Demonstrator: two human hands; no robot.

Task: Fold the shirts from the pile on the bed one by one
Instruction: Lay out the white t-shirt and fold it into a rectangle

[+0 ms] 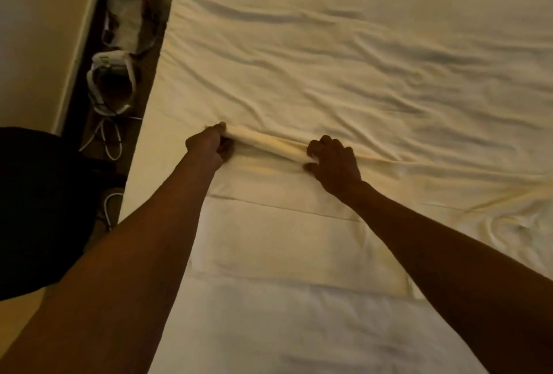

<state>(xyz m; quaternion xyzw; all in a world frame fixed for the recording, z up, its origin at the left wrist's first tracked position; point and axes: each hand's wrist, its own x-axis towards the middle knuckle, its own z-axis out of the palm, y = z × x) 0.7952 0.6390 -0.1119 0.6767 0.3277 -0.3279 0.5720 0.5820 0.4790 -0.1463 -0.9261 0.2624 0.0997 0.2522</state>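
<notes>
At the centre of the frame, the left hand [209, 146] and right hand [335, 164] each grip, fingers curled, the rolled far edge of a pale shirt [284, 248]. It lies flat on the wrinkled bed [389, 44], lower centre. White cables [110, 137] lie on the floor at left.
</notes>
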